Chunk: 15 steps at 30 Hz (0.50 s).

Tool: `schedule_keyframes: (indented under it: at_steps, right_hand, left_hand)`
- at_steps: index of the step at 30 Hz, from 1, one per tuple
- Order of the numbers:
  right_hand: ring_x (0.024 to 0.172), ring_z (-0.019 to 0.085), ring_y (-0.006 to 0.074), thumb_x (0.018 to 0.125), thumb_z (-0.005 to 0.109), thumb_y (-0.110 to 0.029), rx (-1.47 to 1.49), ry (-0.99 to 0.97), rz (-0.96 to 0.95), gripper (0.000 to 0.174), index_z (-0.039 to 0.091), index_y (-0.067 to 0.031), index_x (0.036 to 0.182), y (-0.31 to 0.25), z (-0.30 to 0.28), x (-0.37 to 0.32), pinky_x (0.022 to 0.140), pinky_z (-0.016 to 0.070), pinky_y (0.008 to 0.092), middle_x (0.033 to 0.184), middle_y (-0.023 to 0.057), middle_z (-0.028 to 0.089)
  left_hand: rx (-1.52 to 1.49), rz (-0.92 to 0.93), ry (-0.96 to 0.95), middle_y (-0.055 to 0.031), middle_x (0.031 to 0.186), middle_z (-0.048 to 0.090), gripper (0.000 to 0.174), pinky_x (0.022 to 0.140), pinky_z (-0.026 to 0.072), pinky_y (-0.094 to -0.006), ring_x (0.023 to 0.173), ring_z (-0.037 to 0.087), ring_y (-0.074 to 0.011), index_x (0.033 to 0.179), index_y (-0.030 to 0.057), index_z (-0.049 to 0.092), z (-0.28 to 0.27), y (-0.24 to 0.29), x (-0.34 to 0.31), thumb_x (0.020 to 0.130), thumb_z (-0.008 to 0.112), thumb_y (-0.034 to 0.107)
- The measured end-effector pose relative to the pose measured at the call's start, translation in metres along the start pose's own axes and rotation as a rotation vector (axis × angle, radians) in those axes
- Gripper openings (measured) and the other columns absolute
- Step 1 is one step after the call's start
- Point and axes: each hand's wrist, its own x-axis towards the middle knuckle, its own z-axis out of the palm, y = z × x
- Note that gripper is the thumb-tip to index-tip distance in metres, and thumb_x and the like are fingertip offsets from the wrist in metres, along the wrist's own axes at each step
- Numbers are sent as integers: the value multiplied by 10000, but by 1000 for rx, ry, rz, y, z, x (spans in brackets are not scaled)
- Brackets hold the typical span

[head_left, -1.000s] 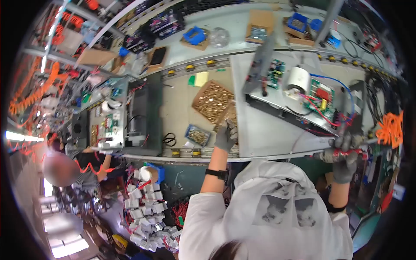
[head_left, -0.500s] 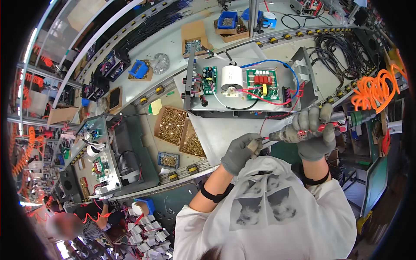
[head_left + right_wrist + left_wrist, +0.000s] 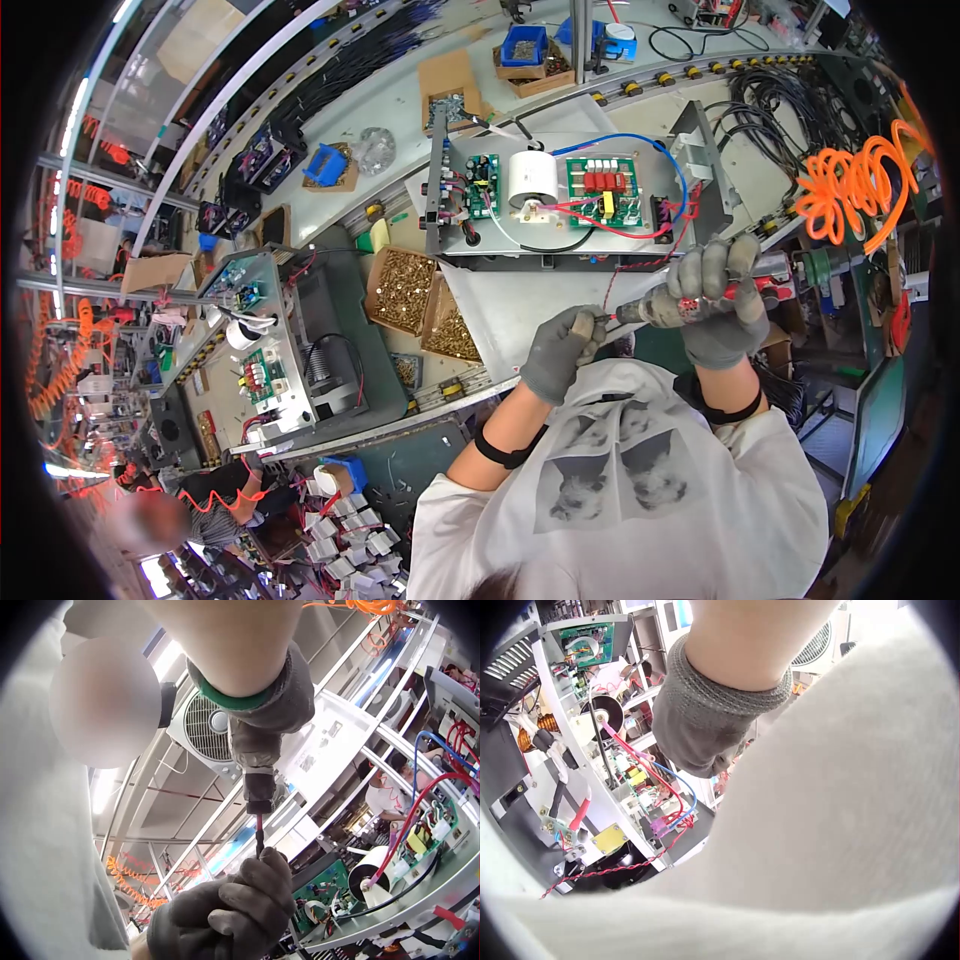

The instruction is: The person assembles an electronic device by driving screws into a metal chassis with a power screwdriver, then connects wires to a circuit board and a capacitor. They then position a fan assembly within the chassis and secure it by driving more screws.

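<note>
My gloved right hand (image 3: 725,335) grips a power screwdriver (image 3: 660,308), held level in front of my chest in the head view. Its thin bit (image 3: 259,834) points towards my gloved left hand (image 3: 557,352). Seen from the right wrist, the left hand's fingers (image 3: 251,896) curl round the end of the bit. The tip and anything else in that palm are hidden. Beyond both hands lies an open metal chassis (image 3: 590,245) with a white cylinder (image 3: 533,180) and a green circuit board (image 3: 604,190). In the left wrist view, a twisted red wire (image 3: 622,868) hangs from it.
Two cartons, one of brass screws (image 3: 402,285), sit left of the chassis. Another chassis (image 3: 285,365) stands farther left. Orange coiled hose (image 3: 850,190) hangs at right; black cables (image 3: 765,120) lie behind. Another person (image 3: 215,500) works at the lower left.
One second ago the left hand was at the brass screws; it has come right to the bit. The driver has swung across in front of the chest. Over the last half second both hands stay nearly still.
</note>
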Motion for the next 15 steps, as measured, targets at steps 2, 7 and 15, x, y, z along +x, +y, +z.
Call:
schedule_keyframes:
  at_steps: [2, 7, 15]
  right_hand:
    - [617, 378, 150, 862, 562, -255, -16, 23, -15, 207, 392, -138, 874, 2, -1, -1, 581, 324, 311, 700, 6, 398]
    - [695, 390, 183, 871, 526, -316, 47, 19, 134, 258, 410, -88, 845, -3, 0, -7, 590, 327, 346, 776, 41, 392]
    - [734, 293, 168, 920, 428, -236, 151, -55, 240, 230, 348, -73, 778, 3, -23, 2, 689, 292, 326, 765, 29, 272]
  left_hand:
    - [14, -3, 21, -25, 752, 514, 327, 495, 317, -194, 567, 390, -57, 1032, 7, 547, -2, -1, -1, 927, 514, 315]
    - [399, 265, 124, -24, 880, 593, 227, 645, 453, -228, 765, 528, -81, 1048, 20, 599, -4, -7, -2, 846, 522, 91]
    - [141, 212, 128, -33, 761, 607, 187, 528, 419, -213, 616, 511, -65, 980, 24, 616, -3, -6, 7, 879, 544, 165]
